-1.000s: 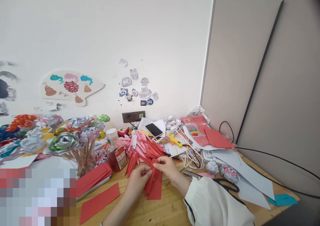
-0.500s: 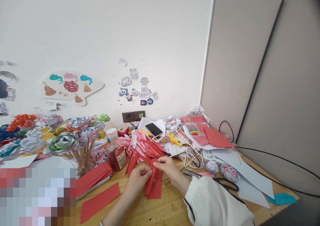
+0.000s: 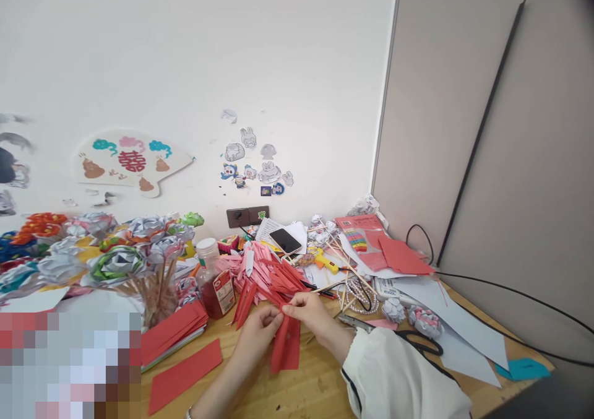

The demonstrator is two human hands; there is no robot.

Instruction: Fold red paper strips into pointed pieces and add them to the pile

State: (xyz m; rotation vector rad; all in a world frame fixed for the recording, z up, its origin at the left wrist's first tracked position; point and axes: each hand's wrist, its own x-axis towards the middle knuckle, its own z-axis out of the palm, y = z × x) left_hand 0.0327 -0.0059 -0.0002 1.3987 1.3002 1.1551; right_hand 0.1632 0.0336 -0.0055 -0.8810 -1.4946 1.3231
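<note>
A strip of red paper (image 3: 290, 346), partly folded lengthwise, hangs between my hands over the table's front part. My left hand (image 3: 260, 332) pinches its left side near the top, fingers closed. My right hand (image 3: 309, 314) grips its upper edge between thumb and fingers, close beside the left fingertips. Just behind my hands lies a heap of folded pink and red paper strips (image 3: 260, 276). A single flat red paper rectangle (image 3: 185, 375) rests to the left of my left forearm, below a stack of red paper (image 3: 176, 332).
Black-handled scissors (image 3: 420, 341) lie right of my right hand, partly under the sleeve. Behind are a yellow glue gun (image 3: 326, 260), a phone (image 3: 285, 241) and wooden sticks. A jar (image 3: 211, 276) and paper flowers (image 3: 118, 264) stand left. Black cables (image 3: 510, 296) cross at the right.
The left part of the red paper has been folded or turned more upright between my fingers. My right fingers have shifted slightly down and left; the other things stay put.
</note>
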